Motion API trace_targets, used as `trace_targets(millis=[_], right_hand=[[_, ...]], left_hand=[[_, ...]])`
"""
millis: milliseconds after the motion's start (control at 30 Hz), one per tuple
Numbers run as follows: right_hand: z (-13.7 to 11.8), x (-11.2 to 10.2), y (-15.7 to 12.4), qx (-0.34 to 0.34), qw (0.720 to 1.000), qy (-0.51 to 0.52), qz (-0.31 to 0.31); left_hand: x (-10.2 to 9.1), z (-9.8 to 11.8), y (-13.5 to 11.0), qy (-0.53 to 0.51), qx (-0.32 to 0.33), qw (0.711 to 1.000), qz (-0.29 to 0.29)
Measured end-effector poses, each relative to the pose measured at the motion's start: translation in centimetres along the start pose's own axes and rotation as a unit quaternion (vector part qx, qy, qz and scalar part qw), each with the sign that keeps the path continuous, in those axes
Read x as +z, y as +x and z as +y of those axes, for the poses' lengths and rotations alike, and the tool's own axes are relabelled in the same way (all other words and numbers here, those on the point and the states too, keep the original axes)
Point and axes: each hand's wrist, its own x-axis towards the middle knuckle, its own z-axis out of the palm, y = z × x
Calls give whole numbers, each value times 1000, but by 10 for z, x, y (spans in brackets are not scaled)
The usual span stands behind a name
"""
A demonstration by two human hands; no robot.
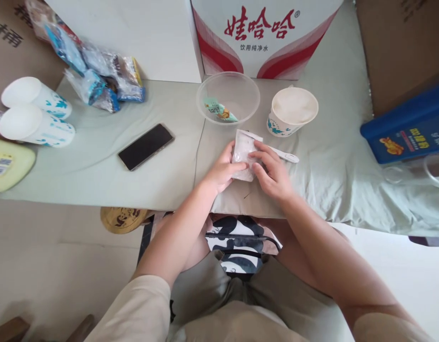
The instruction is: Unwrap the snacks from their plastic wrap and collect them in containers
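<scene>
My left hand [222,170] is closed on the left side of a small white packet [243,149], its thumb laid across the front. My right hand [272,173] has bent fingers on the packet's right side, with the thumb close to its edge. The packet is held just above the cloth, tilted. Beyond it stands a clear plastic bowl [246,111] with a green wrapper [219,110] inside. A patterned paper cup [281,126] with something white in it stands to the right. Partly behind my right hand lies a slim white plastic piece [288,156].
A black phone [146,146] lies on the green cloth at left, near paper cups [34,126] and plastic-wrapped packets [98,71]. A white-and-red carton [265,42] stands at the back. On the right are a blue packet [404,133] and a clear cup [415,173].
</scene>
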Motion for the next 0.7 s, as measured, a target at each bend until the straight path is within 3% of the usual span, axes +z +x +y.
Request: trace_targets(millis=[100,167,267,333,400,533,700], right_hand=[[0,-2,-1,0,1000,-20,17],[4,-8,1,35,994,-59,84],[21,-21,8,125,960,-128,218],[35,-26,16,179,941,-120,261],[45,-27,24,193,946,-96,241],[51,-23,33,127,974,-138,126],[46,-26,29,113,973,-195,59]], left_hand=[[-1,-1,-5,3,8,1000,4],[-2,-1,-8,2,17,1000,7],[-4,-1,-10,-12,12,1000,4],[-6,-1,-9,-20,4,1000,1],[-8,-2,-7,-24,5,1000,1],[-11,-2,-3,-20,20,1000,-3],[-12,-2,-1,-2,23,1000,-13]])
